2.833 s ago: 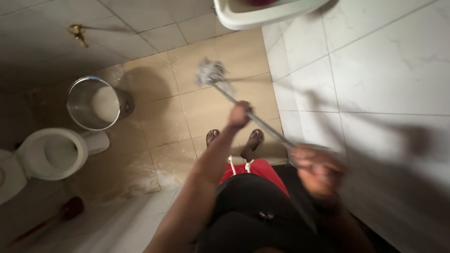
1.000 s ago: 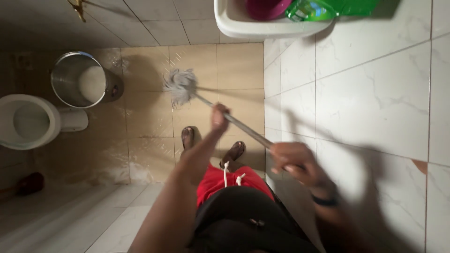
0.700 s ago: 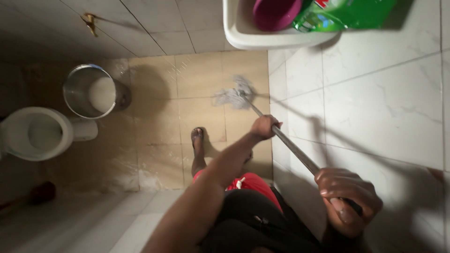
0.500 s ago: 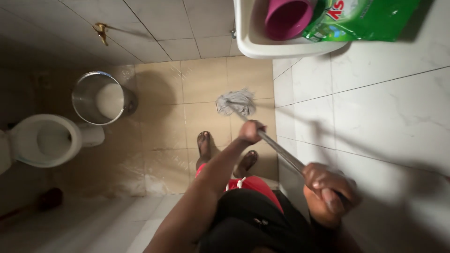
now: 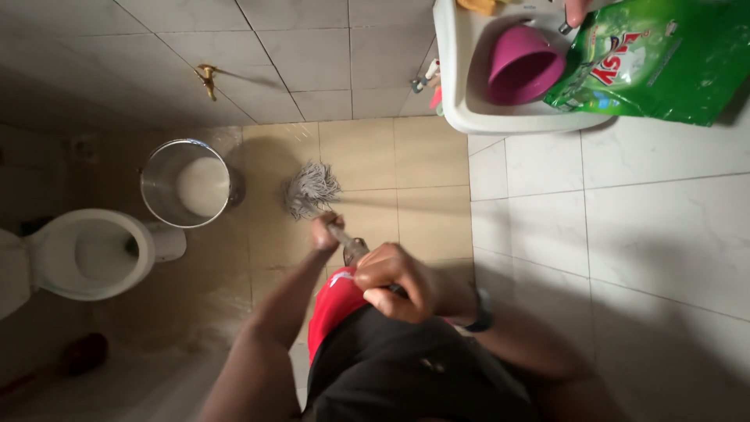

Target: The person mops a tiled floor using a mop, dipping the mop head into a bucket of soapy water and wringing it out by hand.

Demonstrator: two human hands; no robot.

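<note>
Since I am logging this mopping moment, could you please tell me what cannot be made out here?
- Mop handle, head view: mostly hidden behind the right hand and left hand.
- Feet: covered by the arms and body.
- Sink: top cut off by the frame edge.
- Dark red object at lower left: too dim to identify.

One view only is given, taken from a camera worn on the head and aimed steeply down past the torso. The tan tiled floor is seen from standing height, with the mop head near the middle and the toilet at the left edge.
</note>
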